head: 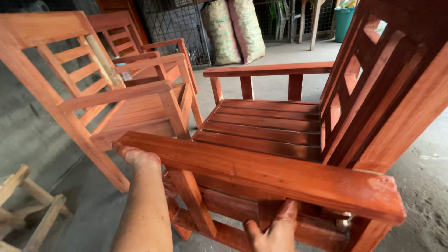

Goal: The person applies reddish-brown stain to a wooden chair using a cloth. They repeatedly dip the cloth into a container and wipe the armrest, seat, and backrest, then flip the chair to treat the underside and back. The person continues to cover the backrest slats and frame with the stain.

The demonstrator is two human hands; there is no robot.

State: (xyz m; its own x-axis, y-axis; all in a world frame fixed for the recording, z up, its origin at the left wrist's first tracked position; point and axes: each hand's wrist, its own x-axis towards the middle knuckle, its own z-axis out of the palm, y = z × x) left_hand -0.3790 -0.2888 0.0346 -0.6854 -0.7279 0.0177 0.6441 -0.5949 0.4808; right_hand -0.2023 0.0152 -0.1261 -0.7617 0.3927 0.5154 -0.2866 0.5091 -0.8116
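left hand (pixel 137 157): grasping the front end of the near armrest of the red-stained slatted wooden armchair (pixel 266 123), fingers hidden behind it | right hand (pixel 276 229): under that armrest, gripping a side slat, palm cut off by the frame's bottom edge | armchair: on the concrete floor (pixel 422 186), backrest top cropped

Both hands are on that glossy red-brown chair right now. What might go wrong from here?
1. The chair looks wet and glossy; the left hand on the near armrest and the right hand under it may smudge the finish or slip.
2. A second chair stands close on the left; shifting this one might knock them together and mar both.
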